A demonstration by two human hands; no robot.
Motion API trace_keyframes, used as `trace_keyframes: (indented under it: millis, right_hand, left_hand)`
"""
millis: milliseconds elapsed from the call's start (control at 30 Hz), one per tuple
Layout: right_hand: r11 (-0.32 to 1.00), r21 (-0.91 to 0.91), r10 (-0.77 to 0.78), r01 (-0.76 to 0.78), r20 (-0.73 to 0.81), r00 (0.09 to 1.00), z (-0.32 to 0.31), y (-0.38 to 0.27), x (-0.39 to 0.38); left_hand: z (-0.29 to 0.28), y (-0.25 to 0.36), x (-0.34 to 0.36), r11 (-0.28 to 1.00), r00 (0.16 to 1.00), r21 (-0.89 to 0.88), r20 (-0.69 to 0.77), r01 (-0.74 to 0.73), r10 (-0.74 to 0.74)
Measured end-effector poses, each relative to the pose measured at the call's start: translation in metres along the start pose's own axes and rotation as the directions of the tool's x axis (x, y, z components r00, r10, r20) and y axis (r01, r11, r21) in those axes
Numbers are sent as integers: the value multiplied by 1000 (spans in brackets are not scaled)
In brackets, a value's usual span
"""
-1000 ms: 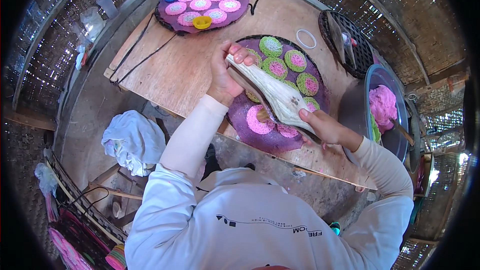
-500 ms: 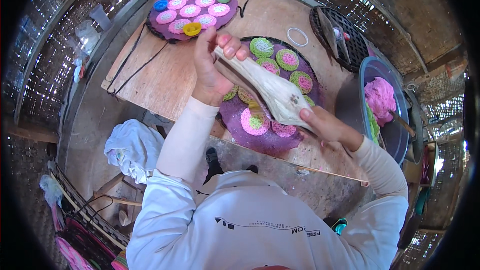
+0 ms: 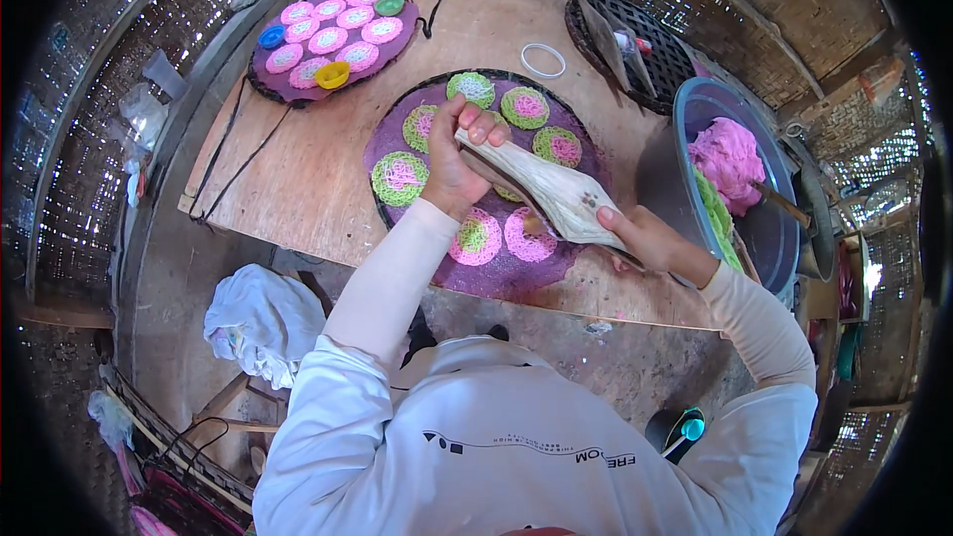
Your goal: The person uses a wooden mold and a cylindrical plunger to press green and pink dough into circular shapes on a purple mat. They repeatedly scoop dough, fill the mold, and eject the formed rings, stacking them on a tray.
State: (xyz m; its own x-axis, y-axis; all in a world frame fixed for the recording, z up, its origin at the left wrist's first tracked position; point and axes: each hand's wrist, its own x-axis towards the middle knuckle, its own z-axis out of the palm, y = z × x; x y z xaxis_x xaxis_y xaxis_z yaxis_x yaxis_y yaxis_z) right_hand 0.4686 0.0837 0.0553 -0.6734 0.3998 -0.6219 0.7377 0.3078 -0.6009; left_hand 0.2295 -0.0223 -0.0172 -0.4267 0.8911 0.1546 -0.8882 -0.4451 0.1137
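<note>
Pale cloth (image 3: 549, 182) slants above the round tray (image 3: 511, 279), upper left to lower right; left hand (image 3: 460, 164), fingers curled over, clamps its far end, right hand (image 3: 663, 246) pinches the near end (underside hidden).

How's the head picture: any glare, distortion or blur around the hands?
Head view: the woven wall curves toward the dark rim, with daylight glaring through its gaps; in the same view, the left hand, right hand and pale bundle show no obvious motion blur.

The pouch (image 3: 564, 189) is of creased, matt cloth. The worktop (image 3: 298, 174) is matt wood, the tub (image 3: 774, 250) at its right edge smooth plastic.
</note>
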Motion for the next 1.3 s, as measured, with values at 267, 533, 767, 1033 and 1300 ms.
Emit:
trace_keyframes:
  millis: [267, 533, 767, 1033, 1300]
  right_hand:
    - [999, 6, 51, -51, -17, 999, -2, -14, -8]
    - [951, 61, -295, 304, -127, 947, -7, 1, 15]
    - [783, 53, -501, 620, -537, 678, -32, -21, 56]
    - [946, -302, -317, 117, -788, 527, -77, -69, 169]
    - [894, -440, -339, -91, -793, 506, -91, -56, 247]
  left_hand:
    - [2, -3, -6, 999, 992, -4, -121, -33, 32]
    - [88, 19, 1, 950, 994, 295, -21, -98, 109]
    - [86, 88, -42, 114, 682, 930, 169, -349, 712]
    - [1, 41, -169, -297, 845, 948, 64, 115, 530]
    - [0, 43, -198, -732, 891, 572, 6, 370, 454]
